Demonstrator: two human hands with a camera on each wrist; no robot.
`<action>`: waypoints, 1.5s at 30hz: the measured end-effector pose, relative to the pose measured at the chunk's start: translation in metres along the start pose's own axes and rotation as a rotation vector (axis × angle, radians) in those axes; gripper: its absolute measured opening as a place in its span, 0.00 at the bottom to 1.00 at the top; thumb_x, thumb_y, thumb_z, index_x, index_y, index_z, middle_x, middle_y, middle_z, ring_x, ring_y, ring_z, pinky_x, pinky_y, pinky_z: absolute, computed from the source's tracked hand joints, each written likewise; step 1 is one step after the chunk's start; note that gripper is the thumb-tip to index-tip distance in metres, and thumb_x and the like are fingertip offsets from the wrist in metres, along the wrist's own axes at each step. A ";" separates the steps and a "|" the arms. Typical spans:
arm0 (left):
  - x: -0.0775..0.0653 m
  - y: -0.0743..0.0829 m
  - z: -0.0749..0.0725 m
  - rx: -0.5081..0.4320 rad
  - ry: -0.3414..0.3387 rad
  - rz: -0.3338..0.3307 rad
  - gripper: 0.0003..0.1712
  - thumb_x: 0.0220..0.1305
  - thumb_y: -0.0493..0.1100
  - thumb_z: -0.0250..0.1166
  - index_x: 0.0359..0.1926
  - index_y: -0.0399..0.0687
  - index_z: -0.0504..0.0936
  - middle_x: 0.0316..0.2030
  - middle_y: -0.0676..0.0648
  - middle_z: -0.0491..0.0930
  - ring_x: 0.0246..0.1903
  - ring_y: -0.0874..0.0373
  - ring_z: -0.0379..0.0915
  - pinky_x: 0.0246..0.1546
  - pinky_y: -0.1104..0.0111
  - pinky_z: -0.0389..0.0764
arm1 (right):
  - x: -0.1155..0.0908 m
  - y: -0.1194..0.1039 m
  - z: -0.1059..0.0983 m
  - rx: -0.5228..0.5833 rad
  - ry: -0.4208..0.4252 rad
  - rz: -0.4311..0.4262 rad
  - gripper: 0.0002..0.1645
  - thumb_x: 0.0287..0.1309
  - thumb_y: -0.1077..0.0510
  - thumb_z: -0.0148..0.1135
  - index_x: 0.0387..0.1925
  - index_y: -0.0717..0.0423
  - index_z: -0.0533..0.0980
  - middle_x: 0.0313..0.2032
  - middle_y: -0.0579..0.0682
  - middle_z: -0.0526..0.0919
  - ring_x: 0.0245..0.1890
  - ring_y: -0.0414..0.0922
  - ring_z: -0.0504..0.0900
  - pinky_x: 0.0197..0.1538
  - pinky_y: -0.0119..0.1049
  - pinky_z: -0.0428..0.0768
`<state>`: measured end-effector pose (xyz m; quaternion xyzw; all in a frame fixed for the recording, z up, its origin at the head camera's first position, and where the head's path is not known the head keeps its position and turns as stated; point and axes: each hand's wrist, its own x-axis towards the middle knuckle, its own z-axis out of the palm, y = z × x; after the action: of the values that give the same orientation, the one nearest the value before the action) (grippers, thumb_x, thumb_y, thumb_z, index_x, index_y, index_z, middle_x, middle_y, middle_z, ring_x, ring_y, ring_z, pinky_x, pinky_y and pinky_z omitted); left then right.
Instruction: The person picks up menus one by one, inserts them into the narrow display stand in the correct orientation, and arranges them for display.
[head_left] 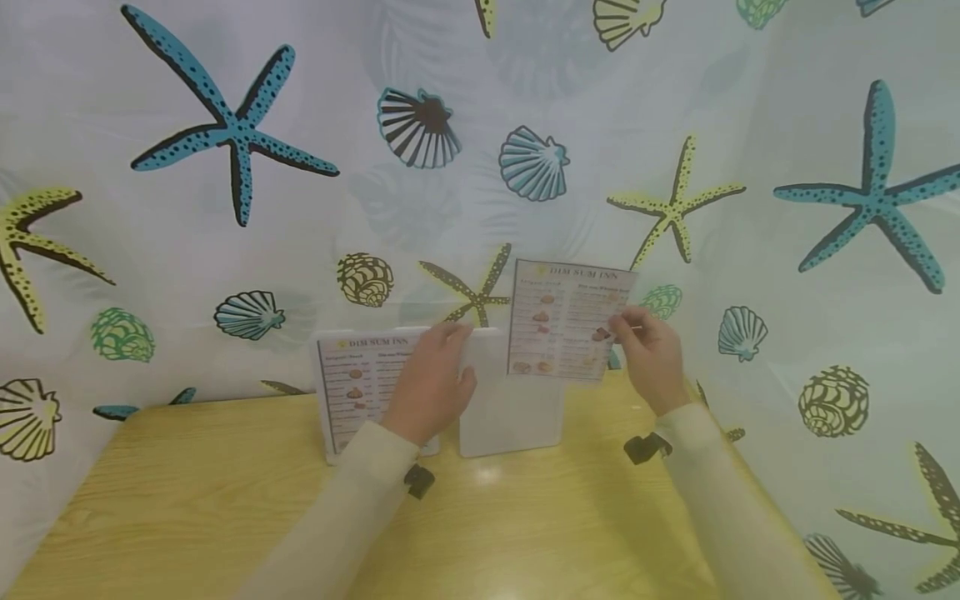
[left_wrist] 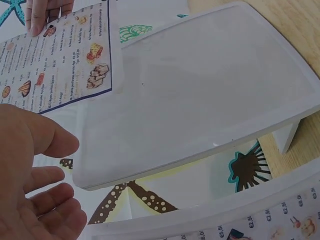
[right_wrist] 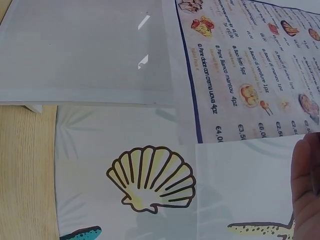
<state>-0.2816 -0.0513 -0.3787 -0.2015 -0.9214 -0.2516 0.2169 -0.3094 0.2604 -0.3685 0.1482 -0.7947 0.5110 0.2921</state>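
white plastic-looking blank stand [head_left: 510, 417] sits on the wood-grain surface [head_left: 187, 508], facing the person. from it, toward 1 o'clock, the right hand [head_left: 651, 358] pinches the right edge of a loose dim sum inn menu [head_left: 555, 321] between thumb and fingers, holding the sheet up so that it overlaps the stand's top-right corner in the head view. the left hand [head_left: 431, 387] is at the stand's 10 o'clock corner, fingers loosely bent, thumb apart, with nothing in its grasp; whether it touches the corner, i cannot tell. at 9 o'clock stands a second white stand [left_wrist: 210, 212] bearing a matching menu [head_left: 348, 375], whose right part the left hand and wrist block from the head camera. behind hangs a pale curtain [head_left: 315, 250] printed with shells and starfish, a big blue starfish [head_left: 238, 129] toward 10 o'clock.
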 end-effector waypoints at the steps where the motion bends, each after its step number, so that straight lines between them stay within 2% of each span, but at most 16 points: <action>1: 0.000 0.001 0.000 0.011 -0.002 0.003 0.35 0.67 0.39 0.66 0.73 0.38 0.68 0.70 0.37 0.69 0.70 0.43 0.65 0.73 0.51 0.66 | 0.002 -0.001 -0.001 -0.007 0.003 -0.007 0.12 0.75 0.56 0.60 0.44 0.63 0.79 0.41 0.56 0.87 0.36 0.32 0.83 0.46 0.26 0.82; 9: 0.005 0.000 0.002 0.086 -0.026 0.025 0.36 0.65 0.38 0.67 0.72 0.37 0.69 0.70 0.37 0.70 0.70 0.44 0.66 0.73 0.54 0.66 | 0.019 -0.013 -0.005 -0.048 0.048 -0.039 0.15 0.76 0.54 0.58 0.47 0.65 0.77 0.44 0.56 0.84 0.42 0.33 0.80 0.52 0.30 0.80; 15: 0.007 -0.001 0.004 0.103 -0.025 0.030 0.35 0.64 0.37 0.67 0.72 0.37 0.70 0.68 0.38 0.70 0.70 0.44 0.66 0.74 0.54 0.66 | 0.030 -0.017 -0.005 -0.027 0.038 -0.066 0.13 0.76 0.56 0.57 0.47 0.65 0.76 0.42 0.56 0.84 0.39 0.32 0.82 0.50 0.28 0.81; 21: 0.009 -0.003 0.007 0.122 -0.037 0.045 0.36 0.65 0.37 0.67 0.72 0.36 0.68 0.69 0.38 0.70 0.71 0.45 0.64 0.75 0.54 0.64 | 0.039 -0.022 -0.007 -0.041 0.057 -0.081 0.11 0.76 0.58 0.57 0.47 0.65 0.76 0.42 0.56 0.83 0.41 0.31 0.80 0.49 0.25 0.80; 25: 0.010 -0.004 0.008 0.135 -0.039 0.065 0.36 0.64 0.37 0.66 0.72 0.36 0.69 0.68 0.38 0.71 0.70 0.44 0.64 0.74 0.53 0.65 | 0.043 -0.032 -0.006 -0.033 0.056 -0.065 0.10 0.76 0.61 0.56 0.47 0.67 0.76 0.42 0.60 0.83 0.39 0.35 0.81 0.48 0.26 0.78; 29: 0.011 -0.003 0.008 0.138 -0.044 0.068 0.34 0.64 0.36 0.65 0.71 0.38 0.70 0.66 0.38 0.73 0.69 0.44 0.66 0.73 0.53 0.66 | 0.043 -0.051 -0.005 -0.005 0.052 -0.060 0.10 0.76 0.64 0.53 0.47 0.71 0.74 0.42 0.65 0.82 0.38 0.42 0.81 0.48 0.26 0.76; 33: 0.013 0.000 0.006 0.150 -0.067 0.053 0.33 0.63 0.36 0.65 0.69 0.39 0.71 0.65 0.39 0.74 0.67 0.45 0.68 0.72 0.53 0.68 | 0.044 -0.062 -0.006 0.027 0.051 -0.062 0.12 0.77 0.63 0.52 0.47 0.73 0.72 0.41 0.62 0.81 0.39 0.41 0.81 0.50 0.26 0.76; 40: 0.015 0.004 0.005 0.188 -0.083 0.044 0.31 0.63 0.37 0.65 0.67 0.38 0.71 0.62 0.39 0.75 0.64 0.45 0.70 0.69 0.53 0.72 | 0.047 -0.065 -0.003 0.112 0.071 -0.070 0.13 0.77 0.63 0.52 0.50 0.74 0.70 0.41 0.55 0.79 0.39 0.39 0.81 0.52 0.30 0.80; 45: 0.014 0.008 0.001 0.198 -0.087 0.039 0.31 0.63 0.37 0.66 0.67 0.37 0.72 0.61 0.38 0.75 0.62 0.44 0.70 0.68 0.53 0.73 | 0.050 -0.066 0.001 0.095 0.096 -0.052 0.13 0.78 0.62 0.52 0.51 0.72 0.71 0.43 0.54 0.80 0.41 0.40 0.81 0.52 0.29 0.80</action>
<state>-0.2897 -0.0406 -0.3688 -0.2076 -0.9462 -0.1461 0.2005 -0.3137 0.2343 -0.2896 0.1577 -0.7506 0.5467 0.3359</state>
